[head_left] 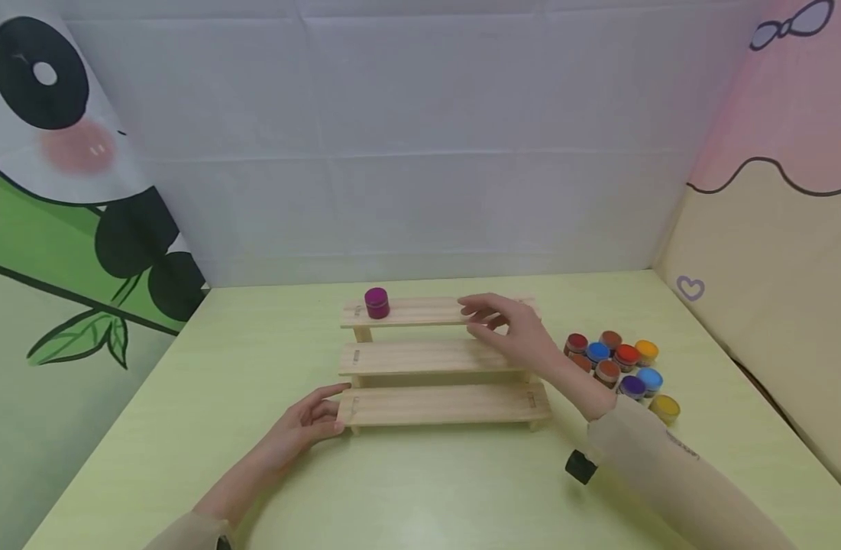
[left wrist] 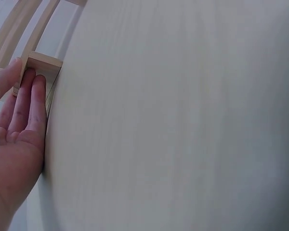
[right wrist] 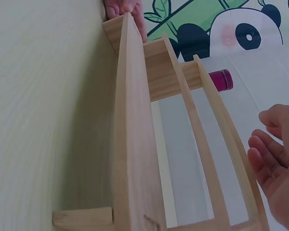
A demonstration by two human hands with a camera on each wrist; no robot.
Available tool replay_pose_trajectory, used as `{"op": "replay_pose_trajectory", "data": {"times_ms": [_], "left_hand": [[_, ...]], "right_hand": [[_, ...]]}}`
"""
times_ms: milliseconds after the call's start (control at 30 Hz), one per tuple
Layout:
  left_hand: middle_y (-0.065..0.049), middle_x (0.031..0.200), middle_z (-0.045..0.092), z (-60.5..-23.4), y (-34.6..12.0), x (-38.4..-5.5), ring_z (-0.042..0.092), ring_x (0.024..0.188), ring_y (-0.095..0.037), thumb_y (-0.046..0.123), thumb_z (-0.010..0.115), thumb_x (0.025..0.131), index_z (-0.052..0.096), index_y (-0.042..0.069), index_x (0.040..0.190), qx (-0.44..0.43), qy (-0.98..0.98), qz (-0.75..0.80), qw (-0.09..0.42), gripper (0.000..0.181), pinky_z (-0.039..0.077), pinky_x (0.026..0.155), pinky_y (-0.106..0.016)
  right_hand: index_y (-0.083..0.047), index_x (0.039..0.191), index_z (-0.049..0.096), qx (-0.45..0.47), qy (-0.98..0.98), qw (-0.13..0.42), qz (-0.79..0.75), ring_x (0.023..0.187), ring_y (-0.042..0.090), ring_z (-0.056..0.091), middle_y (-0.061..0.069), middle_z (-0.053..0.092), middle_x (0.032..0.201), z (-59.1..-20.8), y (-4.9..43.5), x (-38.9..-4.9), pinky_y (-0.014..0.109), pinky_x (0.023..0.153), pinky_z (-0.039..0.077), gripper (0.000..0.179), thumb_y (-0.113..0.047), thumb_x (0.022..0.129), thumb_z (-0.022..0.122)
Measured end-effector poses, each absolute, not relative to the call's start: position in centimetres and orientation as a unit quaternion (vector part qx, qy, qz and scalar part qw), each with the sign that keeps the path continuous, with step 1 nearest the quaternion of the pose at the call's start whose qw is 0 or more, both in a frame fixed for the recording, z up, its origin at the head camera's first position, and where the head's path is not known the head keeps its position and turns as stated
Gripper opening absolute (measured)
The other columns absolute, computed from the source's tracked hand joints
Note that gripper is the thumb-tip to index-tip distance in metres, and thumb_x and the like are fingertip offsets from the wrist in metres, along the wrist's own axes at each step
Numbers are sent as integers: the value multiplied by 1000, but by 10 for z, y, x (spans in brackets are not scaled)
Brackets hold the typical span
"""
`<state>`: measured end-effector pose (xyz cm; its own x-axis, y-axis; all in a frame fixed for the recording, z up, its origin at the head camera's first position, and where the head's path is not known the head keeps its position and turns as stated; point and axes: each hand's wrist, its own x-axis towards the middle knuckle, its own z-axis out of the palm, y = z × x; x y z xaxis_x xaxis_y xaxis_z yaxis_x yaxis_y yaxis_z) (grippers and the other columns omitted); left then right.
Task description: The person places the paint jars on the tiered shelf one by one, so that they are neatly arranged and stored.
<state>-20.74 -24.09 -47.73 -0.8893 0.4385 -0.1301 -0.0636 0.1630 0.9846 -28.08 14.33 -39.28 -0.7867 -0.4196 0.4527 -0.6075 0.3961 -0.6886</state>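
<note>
A three-step wooden rack (head_left: 447, 405) stands on the table, its steps rising toward the back. My left hand (head_left: 299, 431) grips the left end of its lowest step. In the left wrist view, the thumb (left wrist: 7, 79) lies along the step's edge and the fingers of that hand touch its end. One purple-lidded paint jar (head_left: 376, 303) sits at the left end of the top step. Over the right part of that step hovers my right hand (head_left: 512, 325), fingers loosely bent and nothing between them. The right wrist view shows this hand (right wrist: 277, 159) apart from the rack.
Right of the rack, several small paint jars (head_left: 626, 357) with red, brown, blue, purple and yellow lids stand in a cluster beside my right forearm. A white cloth wall (head_left: 420, 153) closes off the back; printed panels flank the table (head_left: 276, 344).
</note>
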Motion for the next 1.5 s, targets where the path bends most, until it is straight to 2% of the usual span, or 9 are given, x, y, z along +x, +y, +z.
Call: {"op": "replay_pose_trajectory", "data": {"times_ms": [267,433,600,700,867,1067,1267,1500], "left_hand": [[9,116,67,-478,-242,-204,65,108,-5,11,60,97,23,2,154,124,737,634,200,69,49,94,-20],[10,116,67,-477,-243,-205,65,109,-5,13,61,97,24,6,155,109,740,631,206,69,49,95,-19],[8,118,67,-477,-242,-207,65,110,-5,14,61,97,24,7,155,112,742,628,208,69,48,95,-20],[8,117,67,-476,-242,-208,64,109,-5,15,61,97,25,7,155,111,742,627,209,69,48,95,-19],[9,116,67,-476,-241,-209,64,108,-5,14,61,97,24,6,155,110,742,627,211,69,48,95,-19],[8,117,67,-476,-241,-209,64,109,-5,14,61,97,24,6,155,107,743,626,213,69,49,95,-19],[8,117,67,-476,-242,-209,64,108,-5,13,61,97,23,5,155,108,740,629,215,70,48,95,-19],[9,116,67,-476,-241,-208,65,108,-5,13,62,96,24,7,155,97,743,626,214,70,48,95,-20]], "right_hand": [[-19,135,59,273,-834,125,464,103,10,64,8,69,120,-398,171,-261,23,83,53,37,-17,98,62],[-15,134,60,263,-837,154,455,101,8,63,6,70,119,-405,188,-253,18,81,52,37,-13,97,62],[-12,131,61,261,-833,187,451,99,9,63,10,69,118,-416,205,-248,15,77,51,37,-6,95,64],[-11,129,63,251,-837,201,442,95,5,63,10,70,115,-421,216,-246,14,73,51,37,-3,93,66],[-11,128,62,221,-859,193,420,89,-1,60,6,71,113,-428,234,-242,13,74,51,37,-4,92,67],[-13,128,63,203,-867,201,407,91,-1,59,3,71,112,-438,251,-240,14,73,51,38,-4,91,68],[-11,126,63,206,-868,217,396,86,-3,56,8,71,102,-442,259,-239,15,65,48,40,0,88,70],[-7,127,62,216,-882,217,357,79,1,53,10,69,102,-448,267,-241,14,64,46,42,0,86,72]]}}
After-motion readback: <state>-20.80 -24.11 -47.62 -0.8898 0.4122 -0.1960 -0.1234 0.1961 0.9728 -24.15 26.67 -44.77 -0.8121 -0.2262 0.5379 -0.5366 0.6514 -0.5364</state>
